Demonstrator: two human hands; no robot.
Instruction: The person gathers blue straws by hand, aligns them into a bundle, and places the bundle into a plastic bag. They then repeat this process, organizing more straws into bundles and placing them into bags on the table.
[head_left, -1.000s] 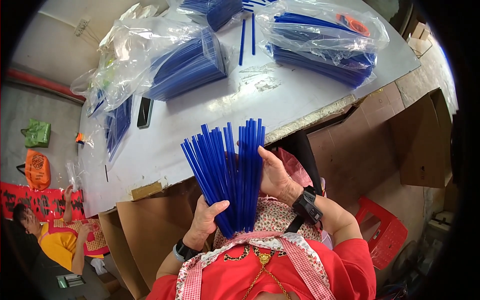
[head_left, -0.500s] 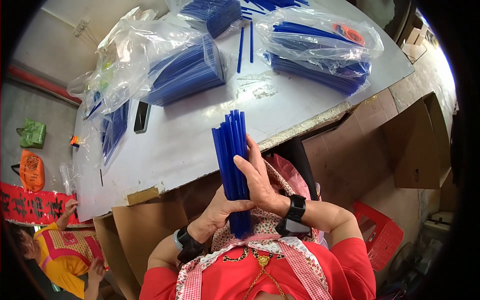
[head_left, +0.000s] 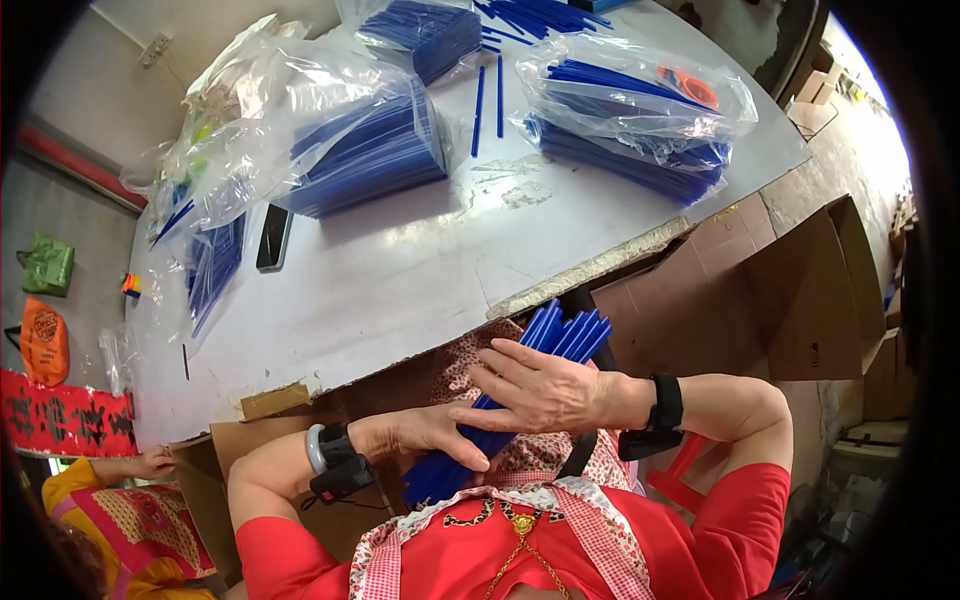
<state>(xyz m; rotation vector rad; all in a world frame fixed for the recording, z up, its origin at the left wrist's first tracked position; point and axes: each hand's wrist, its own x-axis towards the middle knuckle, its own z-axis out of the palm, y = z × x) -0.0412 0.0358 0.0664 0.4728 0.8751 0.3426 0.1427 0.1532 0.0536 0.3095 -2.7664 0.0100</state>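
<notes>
A bundle of blue plastic tubes (head_left: 575,338) lies slantwise in front of my chest, its upper ends tilted to the right. My right hand (head_left: 545,390) wraps over the upper part of the bundle, back of the hand showing. Lower down, my left hand (head_left: 435,432) grips the same tubes from the left side. The tubes' lower ends (head_left: 432,482) stick out below my left hand, near the apron. Both hands are held off the table, before its near edge.
On the white table (head_left: 400,290) lie bagged stacks of blue tubes (head_left: 370,150), a second bagged stack (head_left: 630,150) with an orange tape roll (head_left: 690,88), and a phone (head_left: 274,238). Cardboard boxes (head_left: 815,300) stand right and lower left. A person in yellow (head_left: 140,510) sits at lower left.
The bundle has gone from nearly upright to slanted, its top lowered toward the right. My right hand has turned over the tubes, and my left hand has shifted slightly down and left.
</notes>
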